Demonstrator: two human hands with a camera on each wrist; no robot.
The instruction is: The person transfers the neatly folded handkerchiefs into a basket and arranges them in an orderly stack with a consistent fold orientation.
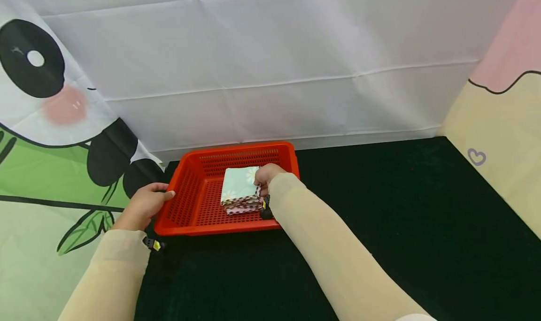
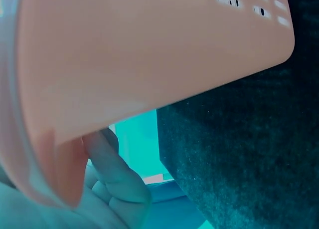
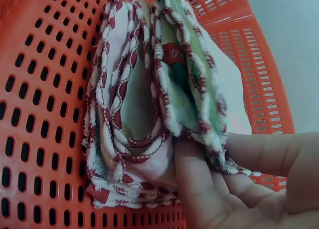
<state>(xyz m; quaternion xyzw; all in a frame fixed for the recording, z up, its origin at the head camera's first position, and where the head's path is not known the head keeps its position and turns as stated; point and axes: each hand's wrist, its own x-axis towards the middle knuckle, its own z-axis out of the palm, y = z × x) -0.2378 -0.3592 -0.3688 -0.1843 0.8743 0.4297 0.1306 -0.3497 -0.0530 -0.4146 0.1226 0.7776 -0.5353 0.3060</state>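
A red plastic basket with slotted walls stands on the dark table. My left hand grips its left rim; the left wrist view has the fingers bent in under the rim. Inside the basket lies a stack of folded small towels with red-and-white stitched edges. The uppermost towel is pale mint with white flowers. At the stack's right side, my right hand pinches that top towel, thumb above and fingers tucked beneath it, as the right wrist view shows.
Dark green cloth covers the table, stretching right and forward of the basket. A white sheet hangs behind, close to the basket's far rim. Printed cartoon hangings border the left side, and a pink-and-cream one the right.
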